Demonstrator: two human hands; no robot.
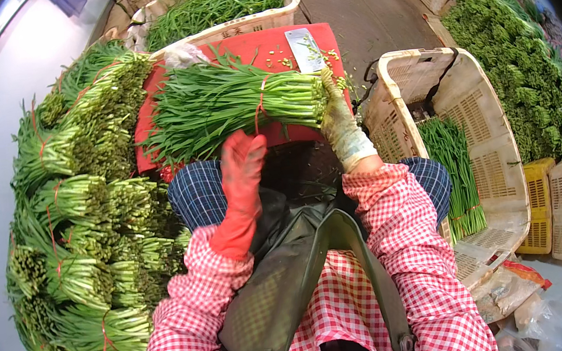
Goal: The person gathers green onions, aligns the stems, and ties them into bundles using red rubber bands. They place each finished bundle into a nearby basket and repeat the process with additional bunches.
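Observation:
A large bunch of garlic chives (228,100) lies across a red-covered work surface (316,37), leaves to the left and pale stalk ends to the right. A red tie (261,101) goes around its stalk half. My left hand (243,162), in a red rubber glove, is at the bunch's near edge beside the hanging end of the tie, its fingers extended. My right hand (342,119), in a stained pale glove, lies flat against the cut stalk ends, fingers straight. Just beyond the bunch rests a cleaver (304,47) with green scraps on its blade.
Tied chive bunches (77,202) are stacked high at my left. A white plastic crate (391,81) at my right holds more chives (451,174). Behind the work surface stands a crate (291,9) of loose greens. Further right are a green pile (507,71) and a yellow crate (543,205).

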